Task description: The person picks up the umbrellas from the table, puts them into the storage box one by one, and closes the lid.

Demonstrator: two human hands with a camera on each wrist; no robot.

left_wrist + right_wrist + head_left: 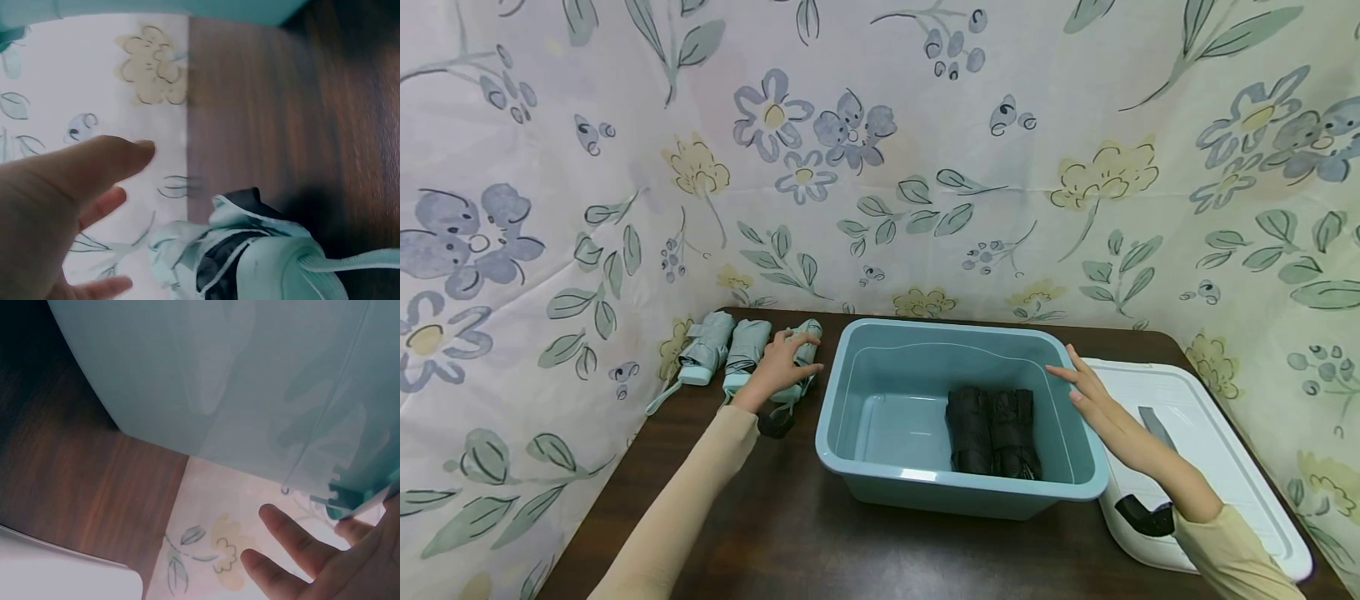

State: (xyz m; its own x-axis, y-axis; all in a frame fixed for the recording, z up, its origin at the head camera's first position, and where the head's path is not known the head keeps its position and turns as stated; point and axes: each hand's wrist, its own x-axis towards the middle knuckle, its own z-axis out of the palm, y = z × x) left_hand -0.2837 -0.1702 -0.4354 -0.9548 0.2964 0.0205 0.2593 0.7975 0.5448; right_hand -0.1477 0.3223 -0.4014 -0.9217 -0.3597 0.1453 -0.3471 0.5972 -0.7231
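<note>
Three folded mint-green umbrellas lie side by side at the back left of the table. My left hand (781, 363) hovers over the rightmost umbrella (806, 354), fingers spread, with the middle umbrella (747, 350) just beside it and the left umbrella (706, 348) farther off. In the left wrist view, thumb and fingers stand apart above the umbrella (262, 262). A blue-green plastic bin (925, 487) holds two folded black umbrellas (970, 429) on the right of its floor. My right hand (1097, 408) is at the bin's right rim, its fingers extended and spread.
A white lid (1217, 467) with a grey mark lies on the right side of the dark wooden table (760, 533), next to the bin. Floral fabric (880, 167) hangs behind the table and along its sides.
</note>
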